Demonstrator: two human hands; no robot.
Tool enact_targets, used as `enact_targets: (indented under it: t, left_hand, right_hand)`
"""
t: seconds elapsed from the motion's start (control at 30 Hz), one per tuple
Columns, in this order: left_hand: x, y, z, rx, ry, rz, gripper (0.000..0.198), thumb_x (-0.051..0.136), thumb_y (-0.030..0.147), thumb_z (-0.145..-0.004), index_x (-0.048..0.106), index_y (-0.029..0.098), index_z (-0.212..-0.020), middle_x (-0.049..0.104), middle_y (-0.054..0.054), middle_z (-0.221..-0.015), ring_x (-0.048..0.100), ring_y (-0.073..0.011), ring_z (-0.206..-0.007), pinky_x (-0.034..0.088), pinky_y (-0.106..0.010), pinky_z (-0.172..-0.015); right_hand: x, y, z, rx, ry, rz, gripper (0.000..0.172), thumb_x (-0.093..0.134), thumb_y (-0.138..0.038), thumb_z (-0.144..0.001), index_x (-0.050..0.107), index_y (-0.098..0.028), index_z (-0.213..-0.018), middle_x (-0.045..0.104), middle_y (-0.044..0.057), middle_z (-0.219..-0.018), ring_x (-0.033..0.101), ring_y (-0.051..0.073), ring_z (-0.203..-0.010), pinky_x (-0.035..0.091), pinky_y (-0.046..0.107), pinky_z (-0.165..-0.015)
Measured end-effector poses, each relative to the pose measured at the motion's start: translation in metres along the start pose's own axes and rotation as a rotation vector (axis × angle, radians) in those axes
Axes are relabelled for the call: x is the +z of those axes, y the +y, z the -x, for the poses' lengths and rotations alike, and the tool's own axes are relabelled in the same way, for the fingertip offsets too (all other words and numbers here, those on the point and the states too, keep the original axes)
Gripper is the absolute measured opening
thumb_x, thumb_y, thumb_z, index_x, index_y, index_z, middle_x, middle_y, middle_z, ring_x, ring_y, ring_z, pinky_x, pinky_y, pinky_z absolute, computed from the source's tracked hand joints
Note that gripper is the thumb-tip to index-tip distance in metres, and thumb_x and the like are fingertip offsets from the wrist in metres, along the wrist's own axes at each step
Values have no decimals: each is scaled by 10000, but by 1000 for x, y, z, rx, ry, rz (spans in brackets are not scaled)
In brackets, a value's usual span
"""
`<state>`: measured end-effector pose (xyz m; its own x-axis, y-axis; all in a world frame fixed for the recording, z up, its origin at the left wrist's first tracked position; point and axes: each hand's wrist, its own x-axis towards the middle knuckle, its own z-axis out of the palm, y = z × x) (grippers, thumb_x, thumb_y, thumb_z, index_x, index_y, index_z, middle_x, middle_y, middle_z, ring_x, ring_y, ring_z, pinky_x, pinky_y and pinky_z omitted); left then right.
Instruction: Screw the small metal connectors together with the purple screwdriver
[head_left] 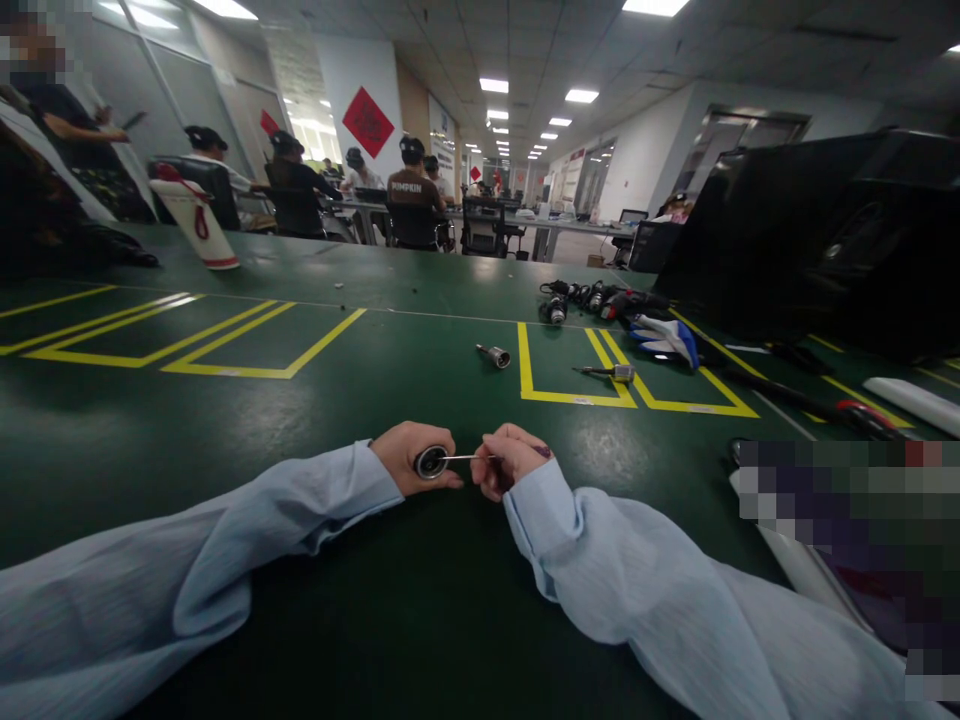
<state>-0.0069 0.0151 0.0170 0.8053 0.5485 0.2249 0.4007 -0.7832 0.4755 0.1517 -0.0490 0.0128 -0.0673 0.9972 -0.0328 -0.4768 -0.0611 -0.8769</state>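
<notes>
My left hand [409,455] is closed round a small round metal part [431,462] with a dark centre. My right hand [510,462] pinches a thin metal rod [471,458] whose tip reaches into that part. Both hands rest low on the green table [225,430], close together, with light blue sleeves covering my arms. The rod's handle is hidden inside my right fist.
A metal socket [493,355] and a small screwdriver-like tool [611,372] lie farther out by yellow floor-style markings. Black connectors [585,297] and blue-white gloves [664,338] sit at the right, beside a large black case [825,240]. A white cup [196,222] stands far left. People sit at tables behind.
</notes>
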Motion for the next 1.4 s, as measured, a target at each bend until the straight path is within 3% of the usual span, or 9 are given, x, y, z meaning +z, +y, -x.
enact_targets:
  t: [0.2, 0.27, 0.4, 0.57, 0.7, 0.9, 0.97, 1.27, 1.4]
  left_hand:
    - [1, 1, 0, -4, 7, -15, 236, 587, 357, -671, 516, 134, -648, 501, 25, -568, 468, -82, -513, 351, -174, -480]
    - [1, 1, 0, -3, 2, -15, 229, 570, 356, -682, 520, 136, -641, 505, 23, -568, 467, -83, -515, 351, -175, -480]
    - [2, 2, 1, 8, 46, 51, 220, 590, 333, -669, 499, 136, -628, 487, 35, -556, 448, -71, -504, 344, -166, -475]
    - [2, 3, 1, 47, 94, 131, 217, 623, 282, -643, 466, 138, -603, 451, 51, -538, 411, -55, -471, 322, -163, -455]
    - [1, 4, 0, 56, 122, 157, 215, 618, 281, -642, 460, 140, -604, 457, 45, -547, 423, -61, -476, 335, -169, -458]
    - [1, 7, 0, 16, 183, 133, 193, 564, 294, -674, 474, 136, -612, 482, 29, -551, 433, -68, -482, 349, -169, -455]
    - [1, 8, 0, -10, 186, 138, 192, 542, 296, -686, 478, 133, -608, 483, 26, -538, 428, -68, -472, 347, -168, -445]
    - [2, 11, 2, -30, 182, 178, 179, 533, 276, -680, 479, 129, -593, 476, 22, -525, 424, -65, -459, 335, -169, -441]
    - [2, 11, 2, -10, 181, 181, 177, 544, 279, -680, 488, 128, -604, 492, 16, -538, 433, -70, -471, 350, -177, -456]
  right_hand:
    - [8, -1, 11, -334, 81, 427, 210, 513, -212, -662, 442, -174, -468, 496, -48, -389, 371, 52, -354, 303, 177, -371]
    - [10, 0, 13, -378, 74, 487, 224, 509, -203, -662, 438, -171, -452, 491, -45, -400, 378, 50, -372, 318, 178, -394]
    - [7, 3, 9, -198, 36, 328, 204, 512, -237, -668, 441, -174, -487, 493, -54, -378, 326, 40, -302, 258, 163, -314]
    - [3, 5, 2, -34, -29, 18, 195, 541, -283, -655, 413, -186, -545, 568, -30, -412, 387, 67, -292, 269, 166, -280]
    - [5, 4, 4, -52, -44, -59, 190, 545, -271, -651, 401, -190, -556, 571, -31, -416, 386, 68, -298, 272, 166, -284]
    - [13, 2, 15, -299, 63, 251, 205, 543, -260, -701, 474, -156, -539, 542, -35, -439, 376, 34, -334, 287, 152, -332]
    - [15, 3, 16, -315, 59, 265, 205, 544, -267, -709, 485, -151, -551, 545, -32, -457, 388, 34, -348, 304, 152, -346]
    - [7, 9, 2, -99, -120, -190, 209, 589, -263, -675, 445, -172, -554, 618, 3, -487, 437, 75, -330, 315, 180, -313]
    - [3, 7, 0, -22, -163, -268, 200, 618, -269, -657, 477, -160, -566, 628, 23, -495, 456, 81, -349, 334, 186, -330]
